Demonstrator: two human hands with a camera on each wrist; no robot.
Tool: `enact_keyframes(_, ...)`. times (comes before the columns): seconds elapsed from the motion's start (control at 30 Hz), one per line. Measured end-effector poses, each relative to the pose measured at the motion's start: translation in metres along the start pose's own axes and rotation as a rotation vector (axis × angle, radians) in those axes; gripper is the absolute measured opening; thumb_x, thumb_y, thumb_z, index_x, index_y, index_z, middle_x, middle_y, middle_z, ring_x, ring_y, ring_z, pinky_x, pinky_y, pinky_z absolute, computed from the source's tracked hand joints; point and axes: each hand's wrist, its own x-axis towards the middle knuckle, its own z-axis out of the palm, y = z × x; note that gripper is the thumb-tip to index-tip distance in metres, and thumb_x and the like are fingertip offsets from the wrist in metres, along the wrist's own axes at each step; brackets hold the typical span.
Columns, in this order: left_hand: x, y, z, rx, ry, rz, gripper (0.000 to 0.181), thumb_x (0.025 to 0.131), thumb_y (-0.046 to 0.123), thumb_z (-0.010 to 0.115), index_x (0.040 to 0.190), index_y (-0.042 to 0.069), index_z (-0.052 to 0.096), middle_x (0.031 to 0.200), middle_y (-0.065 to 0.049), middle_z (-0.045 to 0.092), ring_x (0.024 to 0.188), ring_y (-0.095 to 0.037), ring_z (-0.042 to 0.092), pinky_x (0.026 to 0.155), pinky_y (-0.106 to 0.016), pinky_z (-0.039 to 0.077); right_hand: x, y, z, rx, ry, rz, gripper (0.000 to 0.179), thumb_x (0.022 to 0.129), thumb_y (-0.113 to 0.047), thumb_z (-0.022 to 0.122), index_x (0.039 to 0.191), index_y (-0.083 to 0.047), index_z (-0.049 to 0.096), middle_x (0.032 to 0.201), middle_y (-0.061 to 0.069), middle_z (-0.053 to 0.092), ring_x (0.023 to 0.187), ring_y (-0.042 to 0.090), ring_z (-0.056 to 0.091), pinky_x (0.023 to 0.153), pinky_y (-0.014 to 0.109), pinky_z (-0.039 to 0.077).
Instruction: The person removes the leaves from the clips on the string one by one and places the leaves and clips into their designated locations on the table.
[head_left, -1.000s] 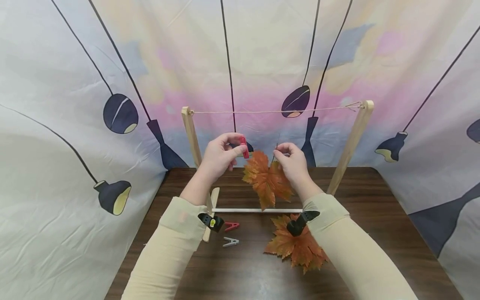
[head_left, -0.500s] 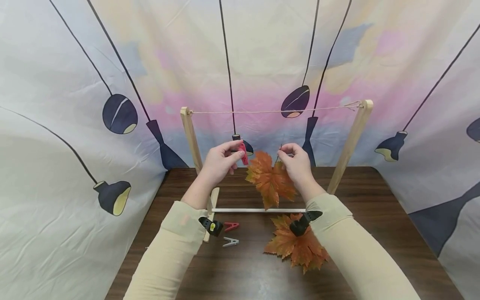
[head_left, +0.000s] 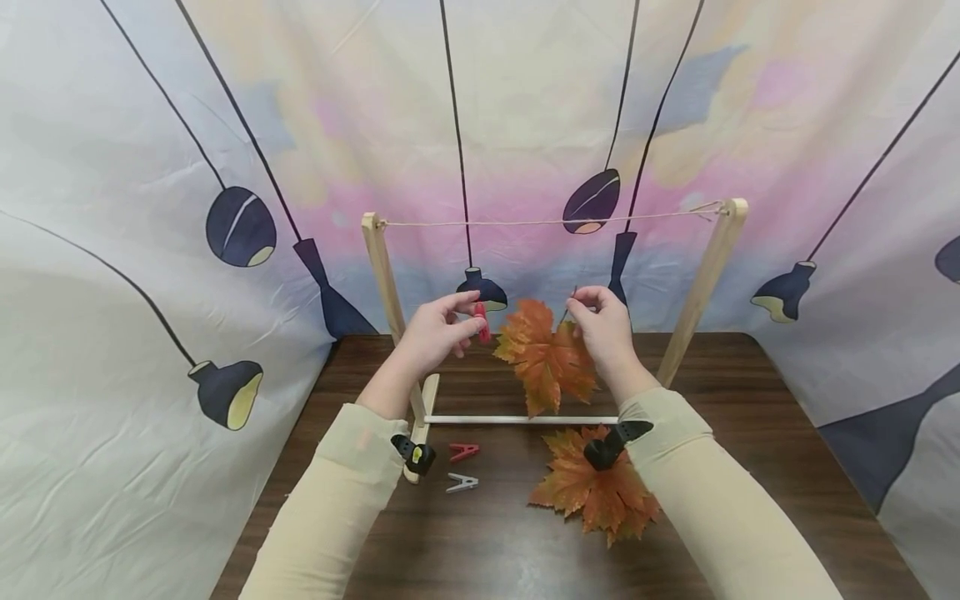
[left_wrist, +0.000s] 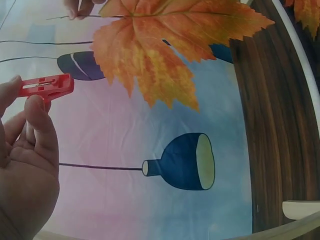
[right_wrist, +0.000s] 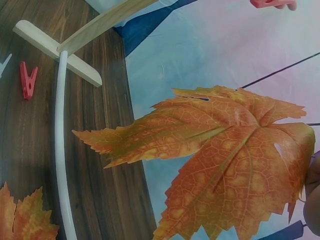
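My left hand [head_left: 437,332] pinches a red clothespin [head_left: 482,322] between thumb and fingers; the left wrist view shows the clothespin [left_wrist: 47,87] from the side. To its right, my right hand [head_left: 602,327] pinches the thin stem of an orange maple leaf [head_left: 546,358], which hangs below the fingers. In the right wrist view the leaf [right_wrist: 225,145] fills much of the picture, with only a bit of the hand at the edge. Both hands are below a string [head_left: 517,223] tied between two wooden posts.
On the table [head_left: 480,550] lie another red clothespin [head_left: 464,451] and a grey one [head_left: 462,482]. More maple leaves [head_left: 600,496] lie under my right forearm. A white rod [head_left: 517,420] runs low between the wooden posts [head_left: 701,292]. A printed cloth [head_left: 525,100] hangs behind.
My right hand has moved a little to the right with the leaf. My left hand has lowered slightly with the clothespin, and the gap between the hands has widened.
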Motion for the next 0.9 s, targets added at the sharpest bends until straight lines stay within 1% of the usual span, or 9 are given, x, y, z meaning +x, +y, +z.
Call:
enact_keyframes(0.13,-0.002,-0.006,0.0,0.029,-0.019,-0.006,0.043,0.092,0.019,0.061,0.134,0.011,0.053,0.106,-0.013,0.06,0.07,-0.028,0.058,0.058,-0.034,0.052,0.001,0.004,-0.003,0.01,0.014,0.003,0.011,0.092,-0.012,0.06,0.098,-0.004,0.055,0.094,0.004,0.053,0.052,0.012,0.046,0.052,0.024,0.045)
enact_keyframes(0.23,-0.004,-0.01,0.001,0.043,-0.036,-0.012,0.04,0.093,0.018,0.06,0.131,0.01,0.055,0.105,-0.013,0.061,0.073,-0.031,0.059,0.059,-0.033,0.052,0.002,0.007,-0.005,0.025,0.022,0.008,0.012,0.092,-0.013,0.06,0.098,-0.004,0.055,0.094,0.003,0.053,0.053,0.012,0.045,0.052,0.024,0.045)
enact_keyframes(0.37,-0.006,-0.018,0.001,0.044,-0.05,-0.027,0.038,0.092,0.015,0.061,0.128,0.009,0.056,0.107,-0.011,0.061,0.072,-0.027,0.059,0.059,-0.032,0.052,0.005,0.01,-0.01,0.039,0.043,0.0,0.014,0.091,-0.011,0.06,0.099,-0.001,0.055,0.094,0.003,0.055,0.054,0.01,0.045,0.052,0.023,0.045)
enact_keyframes(0.47,-0.007,-0.024,0.001,0.039,-0.043,-0.048,0.043,0.091,0.015,0.062,0.133,0.009,0.052,0.111,-0.012,0.06,0.069,-0.023,0.059,0.059,-0.032,0.053,0.006,0.01,-0.013,0.032,0.059,0.003,0.014,0.091,-0.011,0.06,0.099,-0.001,0.055,0.093,0.003,0.055,0.052,0.009,0.044,0.051,0.022,0.045)
enact_keyframes(0.57,-0.007,-0.027,0.0,0.041,-0.023,-0.067,0.052,0.091,0.016,0.061,0.14,0.011,0.044,0.114,-0.011,0.059,0.069,-0.024,0.06,0.058,-0.035,0.053,0.006,0.009,-0.016,0.029,0.069,0.012,0.012,0.091,-0.01,0.06,0.098,-0.003,0.054,0.092,0.002,0.054,0.053,0.009,0.044,0.051,0.022,0.044)
enact_keyframes(0.63,-0.008,-0.029,0.0,0.049,-0.016,-0.071,0.055,0.092,0.016,0.06,0.143,0.012,0.04,0.115,-0.011,0.059,0.07,-0.027,0.06,0.057,-0.035,0.052,0.006,0.008,-0.018,0.038,0.08,0.014,0.01,0.091,-0.01,0.06,0.097,-0.004,0.054,0.092,0.001,0.055,0.053,0.008,0.044,0.051,0.021,0.044)
enact_keyframes(0.7,-0.009,-0.03,-0.001,0.061,-0.021,-0.061,0.052,0.092,0.016,0.06,0.141,0.009,0.042,0.113,-0.012,0.059,0.072,-0.028,0.06,0.057,-0.034,0.052,0.006,0.008,-0.018,0.047,0.088,0.014,0.008,0.091,-0.009,0.06,0.096,-0.005,0.054,0.091,0.001,0.055,0.053,0.008,0.044,0.05,0.021,0.044)
enact_keyframes(0.77,-0.01,-0.032,-0.001,0.066,-0.032,-0.057,0.047,0.092,0.015,0.059,0.137,0.007,0.048,0.109,-0.012,0.061,0.073,-0.028,0.06,0.058,-0.035,0.052,0.005,0.007,-0.019,0.051,0.094,0.015,0.008,0.091,-0.008,0.06,0.095,-0.005,0.054,0.09,0.001,0.055,0.053,0.008,0.044,0.05,0.02,0.043)
enact_keyframes(0.9,-0.012,-0.036,-0.001,0.073,-0.054,-0.069,0.038,0.091,0.015,0.062,0.126,0.004,0.056,0.101,-0.012,0.064,0.074,-0.024,0.063,0.063,-0.041,0.053,0.005,0.009,-0.02,0.059,0.092,0.032,0.007,0.091,-0.008,0.06,0.094,-0.006,0.054,0.092,0.001,0.057,0.052,0.009,0.044,0.05,0.021,0.043)
